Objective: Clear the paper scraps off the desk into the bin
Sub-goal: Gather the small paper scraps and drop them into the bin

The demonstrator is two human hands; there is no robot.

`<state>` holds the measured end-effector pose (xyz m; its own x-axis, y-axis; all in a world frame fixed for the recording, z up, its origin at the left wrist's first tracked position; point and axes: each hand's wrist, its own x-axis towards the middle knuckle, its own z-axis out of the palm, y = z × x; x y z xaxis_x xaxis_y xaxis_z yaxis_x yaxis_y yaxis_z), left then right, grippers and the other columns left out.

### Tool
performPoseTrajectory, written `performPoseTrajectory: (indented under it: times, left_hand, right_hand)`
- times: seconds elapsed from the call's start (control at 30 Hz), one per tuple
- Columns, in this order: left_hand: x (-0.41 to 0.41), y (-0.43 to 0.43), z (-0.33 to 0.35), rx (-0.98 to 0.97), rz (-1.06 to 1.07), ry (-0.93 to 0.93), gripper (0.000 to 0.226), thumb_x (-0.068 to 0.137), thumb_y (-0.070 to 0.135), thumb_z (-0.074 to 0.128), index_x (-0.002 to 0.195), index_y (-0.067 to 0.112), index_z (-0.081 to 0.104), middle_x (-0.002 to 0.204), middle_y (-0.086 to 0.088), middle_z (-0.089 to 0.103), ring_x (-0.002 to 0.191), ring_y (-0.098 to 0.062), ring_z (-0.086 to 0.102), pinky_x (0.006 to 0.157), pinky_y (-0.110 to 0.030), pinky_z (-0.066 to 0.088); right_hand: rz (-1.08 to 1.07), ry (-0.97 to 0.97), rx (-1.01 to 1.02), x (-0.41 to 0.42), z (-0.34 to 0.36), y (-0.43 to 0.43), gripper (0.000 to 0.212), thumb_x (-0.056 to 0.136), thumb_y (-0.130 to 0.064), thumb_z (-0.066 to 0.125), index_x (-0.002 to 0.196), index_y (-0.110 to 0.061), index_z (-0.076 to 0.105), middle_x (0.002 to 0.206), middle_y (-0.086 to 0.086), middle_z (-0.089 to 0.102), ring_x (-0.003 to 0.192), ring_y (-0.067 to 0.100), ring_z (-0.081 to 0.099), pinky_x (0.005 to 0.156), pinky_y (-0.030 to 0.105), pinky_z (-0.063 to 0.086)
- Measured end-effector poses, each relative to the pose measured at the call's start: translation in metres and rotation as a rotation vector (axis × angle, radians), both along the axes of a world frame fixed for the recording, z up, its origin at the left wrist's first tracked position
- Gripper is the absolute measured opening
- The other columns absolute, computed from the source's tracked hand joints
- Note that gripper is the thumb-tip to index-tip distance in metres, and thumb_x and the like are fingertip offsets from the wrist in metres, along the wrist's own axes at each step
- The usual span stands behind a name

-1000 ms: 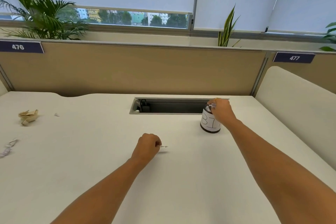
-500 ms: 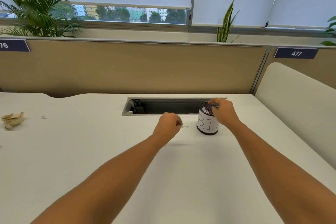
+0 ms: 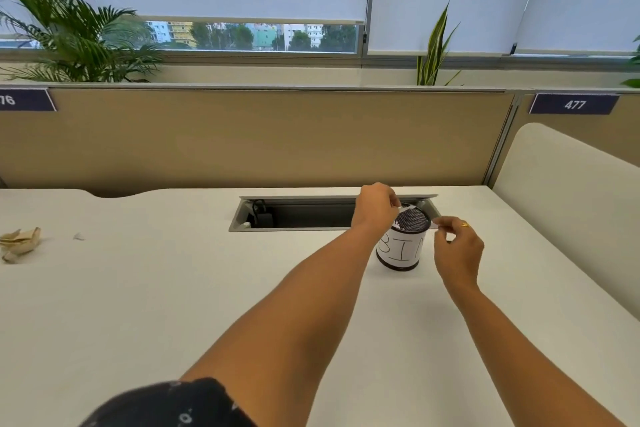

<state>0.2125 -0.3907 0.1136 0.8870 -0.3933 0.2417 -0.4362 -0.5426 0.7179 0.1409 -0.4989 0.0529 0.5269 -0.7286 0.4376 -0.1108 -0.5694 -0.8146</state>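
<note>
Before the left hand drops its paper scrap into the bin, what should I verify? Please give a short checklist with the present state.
1. Left hand above the opening of the bin: ok.
2. Pinched scrap fully inside the rim line: cannot tell.
3. Bin upright on the desk: ok.
4. Right hand touching the bin rim to steady it: cannot tell.
5. Desk free of paper: not ok; crumpled paper and a small white scrap lie far left.
</note>
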Motion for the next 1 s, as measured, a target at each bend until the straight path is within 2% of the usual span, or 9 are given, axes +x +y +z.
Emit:
performPoseTrajectory:
  times: [0.13,0.23,0.3,0.37,0.47,0.57,0.7,0.87,1.0]
  left_hand:
    - [0.001,-0.011,-0.008,0.017,-0.047,0.052,0.025,0.083,0.000,0.061,0.107,0.003,0.065,0.109,-0.019,0.066,0.100,-0.031,0.062,0.089,-0.036,0.052]
    - [-0.001,-0.014,-0.014,-0.011,-0.065,0.058,0.036,0.085,-0.008,0.051,0.118,0.004,0.058,0.120,-0.019,0.061,0.110,-0.031,0.058,0.095,-0.038,0.049]
    - [-0.002,-0.013,-0.018,-0.030,-0.063,0.054,0.038,0.085,-0.008,0.048,0.120,0.004,0.056,0.122,-0.019,0.060,0.113,-0.031,0.056,0.097,-0.037,0.048]
    - [-0.002,-0.008,-0.020,-0.062,-0.045,0.048,0.037,0.086,-0.006,0.047,0.121,0.005,0.056,0.122,-0.018,0.060,0.112,-0.030,0.057,0.098,-0.037,0.048]
    - [-0.005,0.005,-0.028,-0.075,-0.012,0.038,0.034,0.088,0.000,0.051,0.121,0.005,0.055,0.123,-0.016,0.061,0.113,-0.029,0.057,0.100,-0.037,0.046]
    - [-0.009,0.029,-0.048,0.020,0.057,0.071,0.034,0.090,0.009,0.053,0.125,0.009,0.052,0.129,-0.012,0.058,0.117,-0.027,0.055,0.100,-0.035,0.043]
    - [-0.021,0.079,-0.086,0.158,0.129,0.150,0.036,0.093,0.021,0.050,0.129,0.015,0.047,0.137,-0.007,0.050,0.124,-0.023,0.048,0.107,-0.032,0.036]
    - [-0.044,0.162,-0.123,0.247,0.179,0.099,0.043,0.093,0.024,0.047,0.135,0.017,0.039,0.144,-0.001,0.042,0.134,-0.016,0.035,0.112,-0.027,0.021]
    - [-0.066,0.223,-0.140,0.290,0.243,0.025,0.042,0.094,0.033,0.043,0.134,0.021,0.041,0.149,0.004,0.035,0.140,-0.011,0.024,0.114,-0.026,0.014]
  right_hand:
    - [-0.037,0.037,0.065,-0.006,-0.015,-0.006,0.023,0.090,0.003,0.048,0.103,0.000,0.067,0.107,0.021,0.067,0.100,0.034,0.061,0.088,0.036,0.049]
    - [-0.028,0.076,0.080,-0.009,-0.023,-0.007,0.024,0.089,0.003,0.047,0.100,-0.001,0.067,0.105,0.020,0.067,0.093,0.031,0.061,0.082,0.035,0.049]
    - [-0.024,0.106,0.090,-0.011,-0.027,-0.004,0.024,0.089,0.003,0.046,0.100,-0.002,0.067,0.105,0.019,0.067,0.083,0.025,0.057,0.076,0.031,0.045]
    - [-0.010,0.125,0.099,-0.012,-0.030,0.000,0.024,0.089,0.003,0.047,0.099,-0.001,0.068,0.104,0.019,0.068,0.081,0.022,0.055,0.074,0.026,0.042]
    - [0.017,0.151,0.110,-0.016,-0.036,0.010,0.023,0.089,0.003,0.047,0.098,-0.001,0.068,0.103,0.019,0.068,0.088,0.030,0.060,0.074,0.027,0.042]
    - [0.042,0.182,0.149,-0.020,-0.043,0.022,0.022,0.090,0.001,0.048,0.099,-0.001,0.068,0.104,0.018,0.067,0.085,0.028,0.058,0.077,0.033,0.048]
    - [0.103,0.300,0.176,-0.033,-0.055,0.037,0.020,0.088,0.000,0.050,0.098,-0.003,0.068,0.111,0.016,0.065,0.103,0.030,0.059,0.087,0.034,0.046]
    - [0.215,0.434,-0.071,-0.050,-0.069,0.064,0.020,0.088,-0.003,0.052,0.103,-0.004,0.066,0.118,0.011,0.063,0.114,0.028,0.052,0.096,0.035,0.041]
    - [0.256,0.559,-0.315,-0.059,-0.075,0.096,0.034,0.094,-0.017,0.049,0.125,-0.008,0.057,0.138,0.010,0.052,0.131,0.025,0.043,0.110,0.036,0.029]
